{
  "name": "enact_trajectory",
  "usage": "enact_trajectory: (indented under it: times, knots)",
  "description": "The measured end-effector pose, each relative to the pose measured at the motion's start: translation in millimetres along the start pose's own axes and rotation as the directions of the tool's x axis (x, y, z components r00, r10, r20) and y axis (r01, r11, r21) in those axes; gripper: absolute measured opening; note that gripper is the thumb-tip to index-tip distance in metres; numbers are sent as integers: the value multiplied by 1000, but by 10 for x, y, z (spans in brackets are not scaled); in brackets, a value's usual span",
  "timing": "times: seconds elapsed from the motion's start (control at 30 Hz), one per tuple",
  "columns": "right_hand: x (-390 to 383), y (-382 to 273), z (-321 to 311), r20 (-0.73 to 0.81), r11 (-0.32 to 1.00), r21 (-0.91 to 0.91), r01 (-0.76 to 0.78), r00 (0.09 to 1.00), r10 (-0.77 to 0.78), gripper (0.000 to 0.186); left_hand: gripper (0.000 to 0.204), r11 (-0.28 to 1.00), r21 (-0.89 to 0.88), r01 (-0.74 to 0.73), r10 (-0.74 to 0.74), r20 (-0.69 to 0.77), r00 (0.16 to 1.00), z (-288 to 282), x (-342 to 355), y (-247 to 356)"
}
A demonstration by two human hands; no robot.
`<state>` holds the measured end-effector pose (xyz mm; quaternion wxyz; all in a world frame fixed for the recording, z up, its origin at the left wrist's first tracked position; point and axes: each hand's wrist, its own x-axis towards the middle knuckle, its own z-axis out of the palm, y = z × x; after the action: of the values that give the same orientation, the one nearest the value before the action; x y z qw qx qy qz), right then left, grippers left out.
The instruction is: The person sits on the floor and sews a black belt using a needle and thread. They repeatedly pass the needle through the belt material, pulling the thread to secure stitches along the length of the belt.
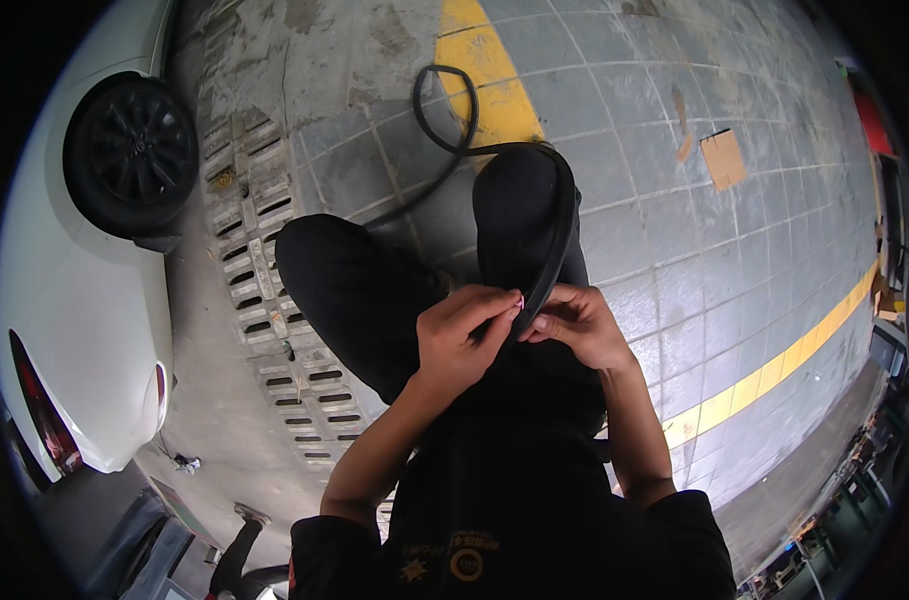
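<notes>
A long black rubber strip (562, 215), like a door seal, runs over my right knee and comes down between my hands. The rest of it lies in a loop on the floor in front of me. My left hand (465, 335) is closed, thumb and forefinger pinching a tiny pinkish piece (520, 303) at the strip's edge; what it is I cannot make out. On the other side, my right hand (581, 328) grips the strip near its lower end, fingers curled and thumb against it. The very end is partly hidden by my fingers.
A white car (95, 300) with a black wheel (132, 155) stands at the left. Slotted drain covers (265, 270) run beside my left leg. A cardboard piece (724, 159) lies on the tiles at the right. Another person's leg (237, 555) shows at lower left.
</notes>
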<state>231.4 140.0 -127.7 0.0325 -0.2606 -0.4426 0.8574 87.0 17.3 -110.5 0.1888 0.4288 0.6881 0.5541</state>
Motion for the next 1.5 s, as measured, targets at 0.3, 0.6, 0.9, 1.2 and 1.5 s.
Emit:
enact_trajectory:
  times: [0.3,0.6,0.9,1.2,1.5]
  knots:
    - [-6,29,110,-79,981,167,103,993,-90,18,19,988,67,-138,137,20,990,-21,113,96]
    - [8,38,170,-152,988,99,120,983,-104,14,19,947,213,-241,243,15,970,-39,150,88]
    - [-2,26,181,-182,993,41,113,978,-104,13,21,924,218,-313,276,184,943,-123,186,52]
    - [20,-158,181,-339,957,9,291,901,-271,7,26,708,184,-682,356,741,570,-274,-26,-147]
    - [5,-260,93,-263,958,78,276,932,-247,3,20,978,155,-140,54,458,888,-198,54,-76]
